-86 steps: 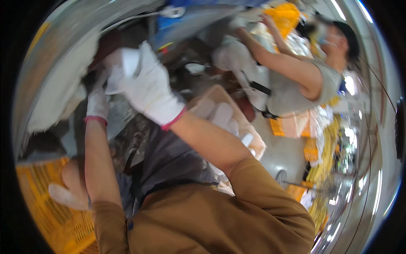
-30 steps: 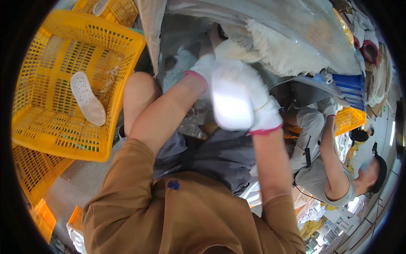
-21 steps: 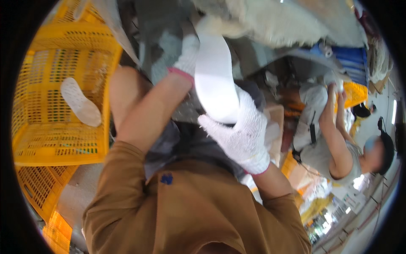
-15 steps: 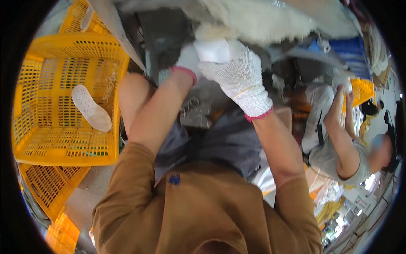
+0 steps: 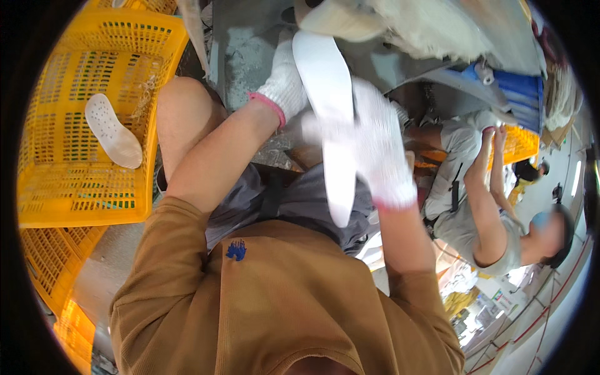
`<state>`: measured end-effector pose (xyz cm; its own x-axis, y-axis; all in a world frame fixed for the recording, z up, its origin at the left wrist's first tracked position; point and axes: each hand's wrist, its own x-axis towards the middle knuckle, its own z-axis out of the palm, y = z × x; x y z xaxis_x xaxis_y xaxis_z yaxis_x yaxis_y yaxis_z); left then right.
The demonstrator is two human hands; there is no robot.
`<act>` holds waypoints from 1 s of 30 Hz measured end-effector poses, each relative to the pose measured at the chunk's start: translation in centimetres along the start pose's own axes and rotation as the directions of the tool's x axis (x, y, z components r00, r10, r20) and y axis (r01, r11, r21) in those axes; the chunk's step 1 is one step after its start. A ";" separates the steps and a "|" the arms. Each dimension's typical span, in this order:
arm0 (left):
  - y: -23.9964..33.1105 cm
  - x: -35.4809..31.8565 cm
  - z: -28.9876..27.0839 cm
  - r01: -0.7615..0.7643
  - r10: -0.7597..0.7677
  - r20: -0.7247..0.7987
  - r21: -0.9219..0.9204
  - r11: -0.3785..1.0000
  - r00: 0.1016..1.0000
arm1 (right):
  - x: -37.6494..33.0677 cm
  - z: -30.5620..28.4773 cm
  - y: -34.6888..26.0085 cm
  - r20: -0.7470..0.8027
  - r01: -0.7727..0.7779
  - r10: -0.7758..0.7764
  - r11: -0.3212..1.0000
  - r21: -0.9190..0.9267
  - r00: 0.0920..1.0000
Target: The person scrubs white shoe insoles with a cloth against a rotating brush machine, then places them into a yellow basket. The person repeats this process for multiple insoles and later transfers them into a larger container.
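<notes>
One long white insole (image 5: 322, 69) holds the middle of the head view, its top end up by a pale rounded pad (image 5: 344, 20) and its lower tip over the worker's dark shorts (image 5: 294, 200). Right hand (image 5: 369, 140), white glove, and it's a blur: fingers wrapped across the insole's middle, pinching it from the right side. Left hand (image 5: 286, 81), gloved too with a pink cuff, right up against the insole's left edge; the fingertips are lost from sight, so I can't tell whether they grip. Above, shaggy pale cloth (image 5: 431, 34) hangs close to the pad; touching the insole or just clear of it, I can't say. Over on the left, a yellow basket (image 5: 94, 209) sits beside a bare knee (image 5: 187, 106), one dotted insole (image 5: 112, 131) lying inside. On the right, a co-worker (image 5: 487, 231) in a grey top and dark cap reaches toward another yellow basket (image 5: 520, 145).
</notes>
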<state>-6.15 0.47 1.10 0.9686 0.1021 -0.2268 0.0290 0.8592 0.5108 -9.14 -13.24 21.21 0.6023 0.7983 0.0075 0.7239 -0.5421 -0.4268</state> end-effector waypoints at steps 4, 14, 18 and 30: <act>1.1 2.8 -0.4 -0.242 0.231 0.073 0.356 0.903 0.970 | 0.3 -0.1 -2.3 -0.133 0.003 0.003 0.999 0.044 0.991; 0.1 -3.8 4.6 -0.094 -0.004 -0.374 -0.245 0.965 0.927 | -13.2 2.7 3.4 -0.103 -0.401 0.446 0.868 0.292 0.889; 1.9 -4.9 7.3 0.022 -0.116 -0.338 -0.269 0.963 0.934 | -15.3 3.7 6.7 0.120 -0.397 0.647 0.301 0.867 0.753; 3.9 -6.8 7.3 0.057 -0.129 -0.184 -0.349 0.935 0.974 | -12.6 -0.7 4.1 0.000 -0.478 0.545 0.736 0.479 0.838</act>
<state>-10.79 -0.48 10.68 0.8946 0.0815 -0.4395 -0.0035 0.9845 0.1754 -13.55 -25.71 20.02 0.8995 0.3738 -0.2262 0.0835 -0.6552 -0.7508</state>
